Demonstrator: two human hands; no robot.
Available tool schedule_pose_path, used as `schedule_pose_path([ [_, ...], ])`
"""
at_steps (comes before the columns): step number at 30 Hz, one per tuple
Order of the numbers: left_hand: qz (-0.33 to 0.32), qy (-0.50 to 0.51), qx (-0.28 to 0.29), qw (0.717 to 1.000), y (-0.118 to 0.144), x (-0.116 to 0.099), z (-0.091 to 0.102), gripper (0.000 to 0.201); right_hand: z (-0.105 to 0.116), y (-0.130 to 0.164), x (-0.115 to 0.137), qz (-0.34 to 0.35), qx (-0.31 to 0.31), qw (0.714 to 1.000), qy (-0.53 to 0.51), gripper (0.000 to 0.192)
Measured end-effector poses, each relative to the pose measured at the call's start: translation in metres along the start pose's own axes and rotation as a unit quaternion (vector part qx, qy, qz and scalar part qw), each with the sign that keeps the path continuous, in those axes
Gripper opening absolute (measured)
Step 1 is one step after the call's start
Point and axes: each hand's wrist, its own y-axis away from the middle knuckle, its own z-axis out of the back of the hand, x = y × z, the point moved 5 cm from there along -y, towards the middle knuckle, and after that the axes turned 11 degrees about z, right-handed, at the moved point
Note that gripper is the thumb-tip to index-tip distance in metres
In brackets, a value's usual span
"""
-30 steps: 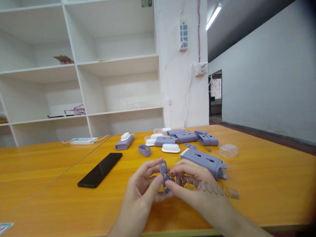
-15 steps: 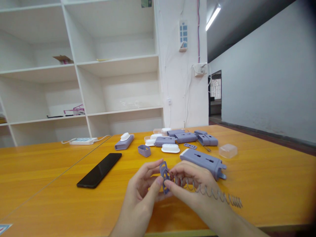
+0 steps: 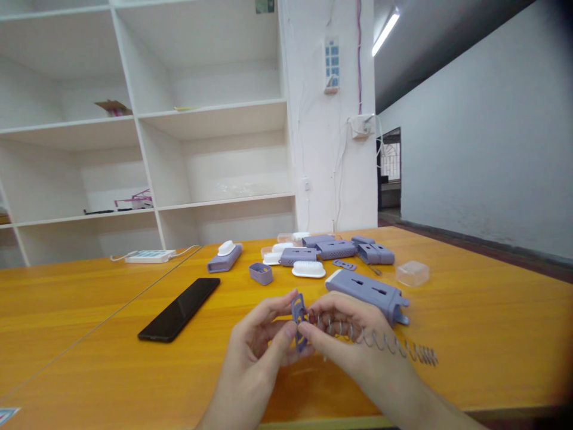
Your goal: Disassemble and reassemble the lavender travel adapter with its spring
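My left hand (image 3: 262, 346) and my right hand (image 3: 347, 337) meet just above the orange table (image 3: 89, 334). Between their fingertips stands a small flat purple plastic piece with slots (image 3: 299, 318), held upright by my left thumb and fingers. My right hand's fingers pinch one end of a long metal coil spring (image 3: 394, 348) against that piece. The spring trails off to the right along the tabletop. A long purple housing (image 3: 367, 291) lies just behind my right hand.
A black phone (image 3: 179, 308) lies to the left. Several purple and white plastic parts (image 3: 308, 257) are scattered further back, with a clear plastic box (image 3: 412, 273) on the right. A white power strip (image 3: 144, 256) lies near the white shelving (image 3: 147, 137) behind the table.
Both hands have stayed in place, with small finger shifts on the purple piece. The spring's free end has wobbled slightly on the table.
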Motion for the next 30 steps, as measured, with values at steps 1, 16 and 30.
schedule_pose_path([
  [1, 0.001, 0.001, 0.008, 1.0, 0.0, 0.0, -0.001, 0.028, -0.001, 0.0, -0.001, -0.007, -0.001, 1.0, -0.014, 0.012],
  [16, -0.035, 0.015, 0.024, 0.999, 0.0, 0.002, -0.008, 0.041, -0.003, 0.004, -0.013, -0.087, -0.012, 0.991, -0.097, 0.02],
  [30, -0.067, -0.077, -0.038, 0.994, -0.002, 0.012, -0.006, 0.042, -0.004, 0.002, -0.012, -0.077, -0.025, 0.996, -0.04, 0.022],
])
